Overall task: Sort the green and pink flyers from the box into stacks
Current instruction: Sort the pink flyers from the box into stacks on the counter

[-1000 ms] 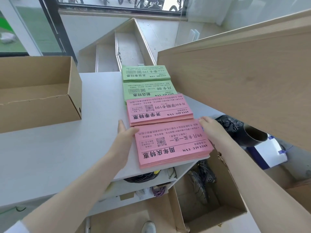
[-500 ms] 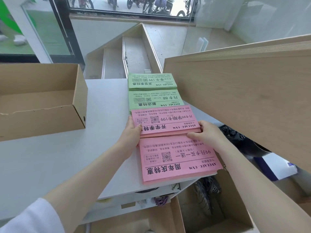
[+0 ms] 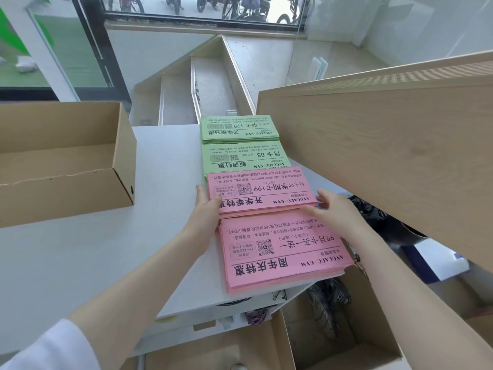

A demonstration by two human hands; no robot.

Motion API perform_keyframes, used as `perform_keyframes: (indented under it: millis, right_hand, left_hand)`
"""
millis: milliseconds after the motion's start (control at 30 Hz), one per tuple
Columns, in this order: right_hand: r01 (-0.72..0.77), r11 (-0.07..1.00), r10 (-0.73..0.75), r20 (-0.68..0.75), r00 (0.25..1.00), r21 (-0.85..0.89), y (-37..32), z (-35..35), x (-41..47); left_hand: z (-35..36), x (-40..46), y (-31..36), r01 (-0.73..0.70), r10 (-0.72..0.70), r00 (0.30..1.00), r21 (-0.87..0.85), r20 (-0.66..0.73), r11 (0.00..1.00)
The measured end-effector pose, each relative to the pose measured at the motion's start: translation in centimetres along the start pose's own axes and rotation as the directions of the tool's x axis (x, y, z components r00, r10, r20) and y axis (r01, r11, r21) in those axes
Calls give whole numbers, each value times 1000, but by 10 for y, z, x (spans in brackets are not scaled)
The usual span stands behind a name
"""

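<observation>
Several flyer stacks lie in a row on the white counter (image 3: 80, 249). Farthest is a green stack (image 3: 240, 129), then a second green stack (image 3: 245, 157), then a pink stack (image 3: 260, 192), and nearest a larger pink stack (image 3: 285, 251) at the counter's front edge. My left hand (image 3: 206, 209) presses against the left side of the middle pink stack, thumb on its top. My right hand (image 3: 333, 209) touches that stack's right front corner with fingers extended. The open cardboard box (image 3: 61, 156) stands at the left, its inside bare.
A large wooden panel (image 3: 386, 156) rises on the right, close beside the stacks. Below the counter's edge are open cardboard boxes (image 3: 333, 343), cables and a black bag (image 3: 373, 214). A window and wooden shelf unit (image 3: 202, 84) lie beyond.
Both hands moved forward from the nearest pink stack to the second pink stack, and now bracket its left and right sides. The view shifted slightly downward.
</observation>
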State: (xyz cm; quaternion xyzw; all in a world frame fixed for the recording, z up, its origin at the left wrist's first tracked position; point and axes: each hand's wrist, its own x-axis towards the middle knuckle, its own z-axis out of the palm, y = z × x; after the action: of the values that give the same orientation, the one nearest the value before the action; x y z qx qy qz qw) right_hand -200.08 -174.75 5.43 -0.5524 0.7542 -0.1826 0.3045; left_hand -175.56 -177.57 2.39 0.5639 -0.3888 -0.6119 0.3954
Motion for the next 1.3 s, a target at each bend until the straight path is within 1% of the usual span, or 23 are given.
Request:
perform_keyframes:
  millis: [67,100,167,200,233,300,400,433,500,567,833,933,1033,1067,1167,1233,1300]
  right_hand:
    - [-83,969,95,-40,995,232,15,0,-11]
    - [-123,933,139,-23,990,338,26,3,-17]
    - [-210,817,189,95,977,537,41,11,-29]
    - [-230,768,186,136,973,598,43,16,-34]
    - [-229,747,176,146,974,625,43,19,-37]
    - [-217,741,168,137,976,635,41,22,-39]
    - [-216,754,153,155,976,620,38,22,-38]
    - [-222,760,155,161,975,610,39,22,-37]
    - [-228,771,155,173,973,595,38,23,-37]
    - [-224,777,141,184,973,588,37,25,-35]
    - [-222,775,119,208,971,591,35,30,-34]
    - [-196,804,106,188,976,561,32,24,-34]
    - [-104,865,86,59,995,492,23,12,-18]
    - [-91,875,73,57,996,475,18,9,-11]
    - [-124,874,59,150,987,470,7,11,9]
    - [-175,835,65,221,973,522,6,17,16]
    - [-191,822,70,238,969,537,7,20,18]
  left_hand:
    - [-4,-14,-4,15,-15,1000,-46,-9,999]
    - [-7,-21,-12,18,-18,1000,-62,3,998]
    - [-9,-34,-31,45,-41,998,-90,46,995]
    - [-8,-38,-39,65,-58,995,-88,80,994]
    - [-6,-42,-46,75,-66,992,-87,111,993]
    - [3,-48,-50,51,-39,992,-97,122,994]
    - [9,-48,-43,-40,50,996,-126,78,991]
    - [9,-46,-41,-49,60,996,-151,68,987]
    - [7,-43,-37,-38,51,997,-199,61,979]
    - [6,-42,-38,-23,41,995,-206,87,978]
    - [2,-40,-41,-21,45,993,-201,111,979]
    - [0,-39,-37,-22,40,995,-206,86,978]
    - [-3,-26,-27,-52,59,997,-152,43,987]
    - [-4,-19,-24,-62,67,997,-127,31,990]
    - [-4,1,-21,-64,64,998,-38,16,997]
    - [-4,7,-26,-65,65,998,23,12,998]
    - [-2,6,-27,-71,71,997,37,15,997]
